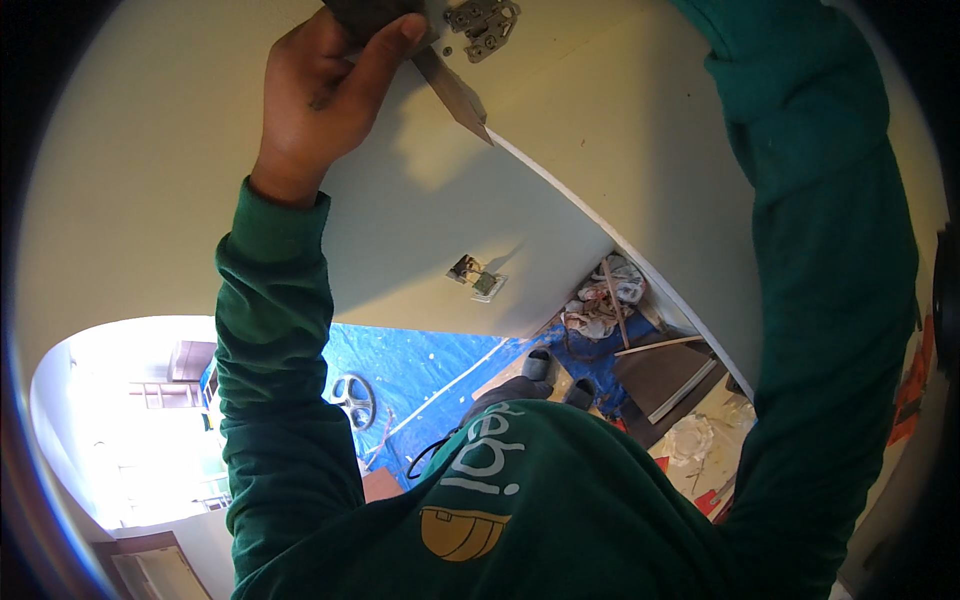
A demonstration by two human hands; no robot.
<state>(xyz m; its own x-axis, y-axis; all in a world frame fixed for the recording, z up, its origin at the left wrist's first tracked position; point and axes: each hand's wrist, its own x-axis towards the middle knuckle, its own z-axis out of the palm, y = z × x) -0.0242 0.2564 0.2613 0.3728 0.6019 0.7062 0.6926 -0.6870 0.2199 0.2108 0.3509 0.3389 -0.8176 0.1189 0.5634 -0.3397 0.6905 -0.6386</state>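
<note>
My left hand [325, 95] is raised to the top of the view. Its thumb presses on a dark flat piece [375, 14], and its fingers curl behind it. The upper end of that piece is cut off, so its kind is unclear. From under it a grey-brown strip [455, 97] with a pointed end runs down to the white edge [600, 220] of the wall. Just right of the hand, a metal bracket [484, 28] with holes sits on the pale surface. My right arm [815, 200] reaches up in its green sleeve; the right hand lies beyond the upper border.
An open electrical box [480, 278] with its parts exposed is in the wall below. Blue sheeting [400, 370] covers part of the floor under my feet. Crumpled plastic [605, 300], a brown board [665, 385] and a grey wheel-shaped thing [353, 402] lie on the floor.
</note>
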